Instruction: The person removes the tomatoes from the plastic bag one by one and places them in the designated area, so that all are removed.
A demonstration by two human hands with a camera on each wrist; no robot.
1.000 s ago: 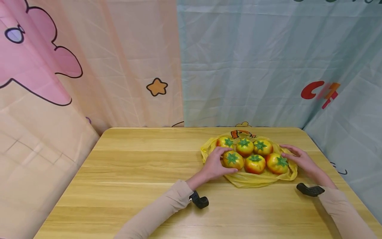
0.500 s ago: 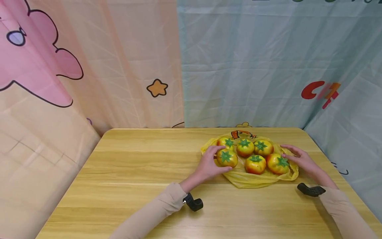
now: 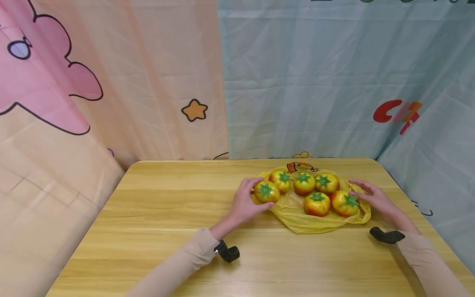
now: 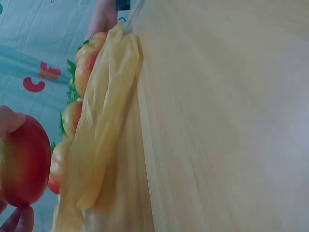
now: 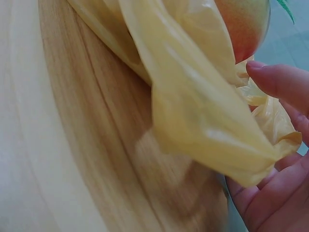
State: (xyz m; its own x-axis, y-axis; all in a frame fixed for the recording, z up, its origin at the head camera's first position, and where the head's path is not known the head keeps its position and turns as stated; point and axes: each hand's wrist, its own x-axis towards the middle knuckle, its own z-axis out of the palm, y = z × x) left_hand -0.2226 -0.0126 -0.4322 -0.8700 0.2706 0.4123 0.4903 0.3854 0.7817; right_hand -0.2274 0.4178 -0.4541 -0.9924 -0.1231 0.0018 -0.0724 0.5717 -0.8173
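My left hand (image 3: 243, 204) holds a yellow-red tomato (image 3: 266, 191) with a green star-shaped top, thumb in front and fingers behind. It is at the left edge of a crumpled yellow plastic bag (image 3: 302, 222). In the left wrist view this tomato (image 4: 26, 162) shows its red side, apart from the bag's front fold. Several similar tomatoes (image 3: 317, 203) stay in the spread bag. My right hand (image 3: 375, 200) is at the bag's right end, its thumb (image 5: 277, 79) beside the nearest tomato (image 3: 344, 203). A fold of the bag (image 5: 212, 130) runs between this thumb and the fingers.
The wooden table (image 3: 167, 206) extends left and in front of the bag. A printed cloth backdrop (image 3: 297, 82) stands behind its far edge, with more cloth (image 3: 441, 165) along the right side. Black wrist straps (image 3: 386, 236) sit on both forearms.
My left hand has drawn the front-left tomato leftward, from beside the front-row tomatoes to the bag's left edge. My right hand has stayed at the bag's right end.
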